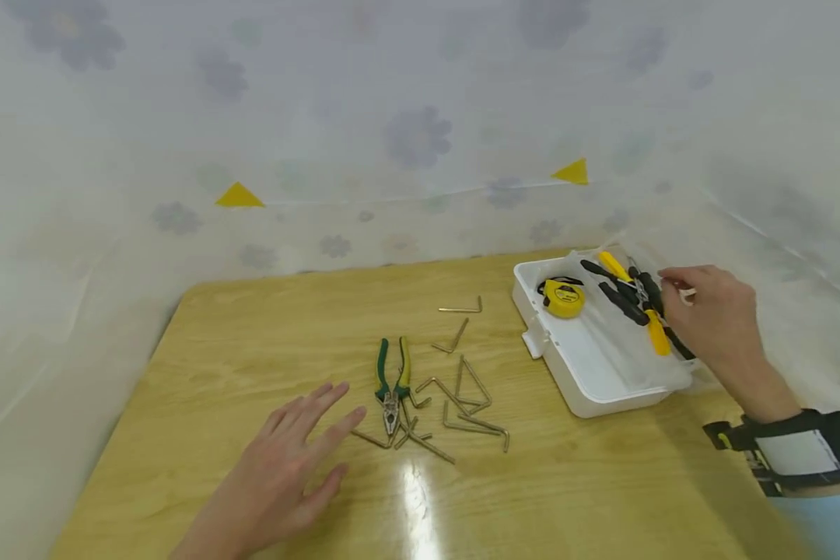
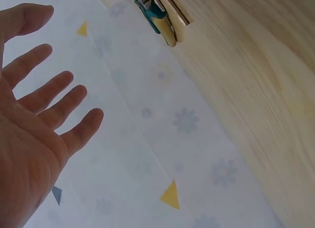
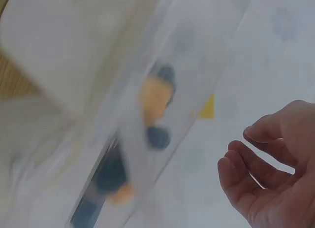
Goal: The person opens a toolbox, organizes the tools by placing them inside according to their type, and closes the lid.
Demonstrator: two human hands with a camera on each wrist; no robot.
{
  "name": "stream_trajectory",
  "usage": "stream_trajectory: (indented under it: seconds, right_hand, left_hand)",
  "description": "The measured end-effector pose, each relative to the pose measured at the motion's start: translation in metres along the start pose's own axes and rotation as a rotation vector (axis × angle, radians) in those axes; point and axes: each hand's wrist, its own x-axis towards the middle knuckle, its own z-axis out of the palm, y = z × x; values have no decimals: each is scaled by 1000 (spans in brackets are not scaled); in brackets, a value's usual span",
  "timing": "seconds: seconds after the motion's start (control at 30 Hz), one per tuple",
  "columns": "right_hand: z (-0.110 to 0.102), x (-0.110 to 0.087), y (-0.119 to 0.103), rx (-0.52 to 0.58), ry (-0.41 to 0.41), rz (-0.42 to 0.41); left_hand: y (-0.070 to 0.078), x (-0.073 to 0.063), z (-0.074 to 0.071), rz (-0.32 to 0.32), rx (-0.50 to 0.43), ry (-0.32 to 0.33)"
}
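My right hand hovers at the right side of a white plastic box, its fingers loosely curled beside the tools inside. In the right wrist view, a gap shows between the thumb and fingers of that hand, with nothing held. Inside the box lie a yellow tape measure, black-handled tools and a yellow handle. My left hand is spread over the table, left of green-and-yellow pliers. Several L-shaped hex keys lie scattered around and right of the pliers.
The wooden table ends at a flower-printed sheet that rises behind and at both sides. A clear lid stands along the box's far side. Yellow triangles mark the sheet.
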Motion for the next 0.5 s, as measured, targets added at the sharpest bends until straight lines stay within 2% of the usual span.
stream_trajectory:
  seconds: [0.1, 0.2, 0.27, 0.37, 0.5]
  right_hand:
    - [15, -4, -42, 82, 43, -135]
    - [32, -17, -81, 152, -30, -275]
    - [41, -30, -104, 171, -140, -334]
    - [55, -48, -133, 158, -382, -365]
    - [70, -63, -154, 109, -697, -383]
  left_hand:
    - [-2, 1, 0, -8, 5, 3]
    - [-3, 2, 0, -21, 8, 2]
    - [-5, 3, 2, -29, 5, -6]
    - [-6, 2, 4, -35, -2, -14]
    - [-4, 0, 6, -50, -9, -17]
